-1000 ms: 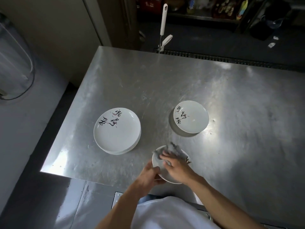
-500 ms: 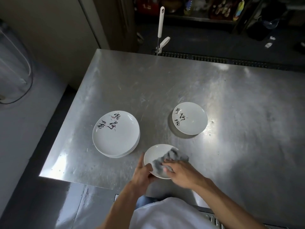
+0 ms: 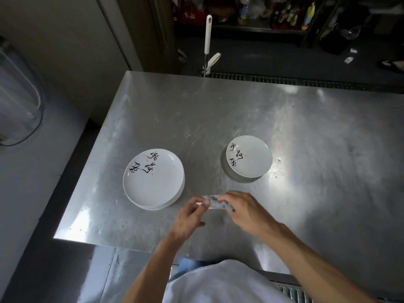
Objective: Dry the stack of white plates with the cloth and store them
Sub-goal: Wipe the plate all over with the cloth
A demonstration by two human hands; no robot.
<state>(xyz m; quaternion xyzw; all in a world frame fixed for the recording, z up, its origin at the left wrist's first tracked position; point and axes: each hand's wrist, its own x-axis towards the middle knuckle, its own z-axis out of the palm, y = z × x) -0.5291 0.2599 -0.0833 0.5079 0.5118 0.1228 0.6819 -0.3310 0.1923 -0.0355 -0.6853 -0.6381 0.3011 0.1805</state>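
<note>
Nearest the person, above the front part of the brushed-steel tabletop (image 3: 218,119), both hands meet around one small white plate (image 3: 209,196). It is turned nearly edge-on, so only a thin pale rim shows. The left hand (image 3: 189,217) has its fingers curled and pinches the plate's near-left edge. The right hand (image 3: 247,212) is curled over a crumpled grey cloth (image 3: 215,204) and grips it against the plate. How much of the plate the cloth covers cannot be told. Just left of the hands, a stack of white round plates (image 3: 153,180) with black brush lettering on the top one sits on the tabletop. Farther back and to the right, well apart from the stack, lies a single white plate (image 3: 251,160) with similar lettering. Beyond the tabletop's far edge stands an upright white plastic handle (image 3: 208,33).
</note>
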